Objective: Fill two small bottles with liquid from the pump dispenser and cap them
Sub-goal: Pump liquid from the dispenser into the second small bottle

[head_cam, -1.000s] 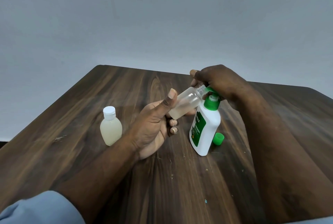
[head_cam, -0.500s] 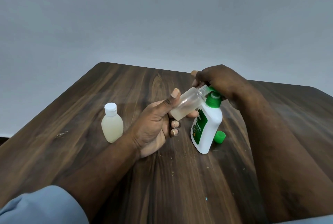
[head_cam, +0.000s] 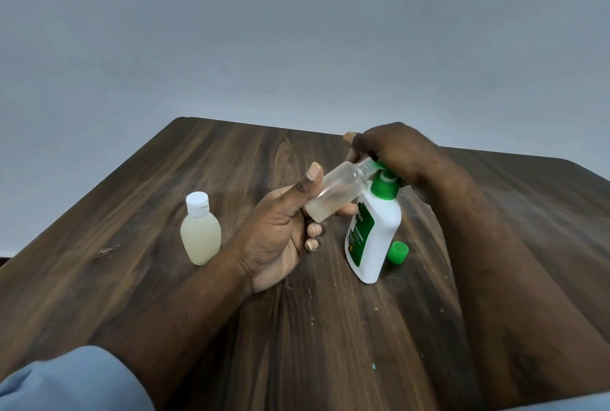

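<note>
- Your left hand (head_cam: 277, 232) grips the open bottle (head_cam: 336, 192): the thumb lies along its near side and the fingers are curled round behind its base.
- The open bottle is held in the air, tilted. Its long axis runs from the base at your left fingers up and to the right, and the threaded mouth sits right at the green head of the pump dispenser (head_cam: 373, 239).
- Your right hand (head_cam: 396, 153) sits on top of that head with the fingers curled down over it. The nozzle is hidden beneath them, so you cannot tell whether mouth and nozzle line up.
- Only a little pale liquid lies in the bottle's base, so filling looks barely begun.
- The coming press turns on that mouth. Keep it under the nozzle, or the liquid may run down the outside.
- The capped bottle (head_cam: 200, 232) stands full on the table (head_cam: 330, 344), well left of your left hand.
- The green cap (head_cam: 397, 252) lies just right of the dispenser, nearer your right hand. It may be the one for this bottle.
</note>
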A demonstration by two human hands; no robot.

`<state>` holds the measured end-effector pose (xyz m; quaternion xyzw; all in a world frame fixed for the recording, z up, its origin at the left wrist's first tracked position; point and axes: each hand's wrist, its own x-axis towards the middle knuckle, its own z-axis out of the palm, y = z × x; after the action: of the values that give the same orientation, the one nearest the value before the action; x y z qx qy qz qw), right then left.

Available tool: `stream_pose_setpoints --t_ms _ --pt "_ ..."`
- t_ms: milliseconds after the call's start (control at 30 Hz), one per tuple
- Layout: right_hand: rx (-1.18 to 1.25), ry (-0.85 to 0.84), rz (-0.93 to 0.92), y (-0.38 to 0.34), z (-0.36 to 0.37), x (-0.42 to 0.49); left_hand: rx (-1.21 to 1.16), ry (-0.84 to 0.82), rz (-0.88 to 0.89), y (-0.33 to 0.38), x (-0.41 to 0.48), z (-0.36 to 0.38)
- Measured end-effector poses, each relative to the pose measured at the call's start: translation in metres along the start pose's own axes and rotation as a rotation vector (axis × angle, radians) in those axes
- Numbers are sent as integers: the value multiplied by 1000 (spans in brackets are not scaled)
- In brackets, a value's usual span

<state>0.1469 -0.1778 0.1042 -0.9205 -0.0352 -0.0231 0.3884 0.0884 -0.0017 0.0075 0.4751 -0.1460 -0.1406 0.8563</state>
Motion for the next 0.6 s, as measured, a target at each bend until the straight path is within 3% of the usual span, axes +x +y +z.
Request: stream_pose_setpoints --t_ms 600 --pt "39 -22 -3 -1 -1 -5 -12 10 33 -1 -1 0"
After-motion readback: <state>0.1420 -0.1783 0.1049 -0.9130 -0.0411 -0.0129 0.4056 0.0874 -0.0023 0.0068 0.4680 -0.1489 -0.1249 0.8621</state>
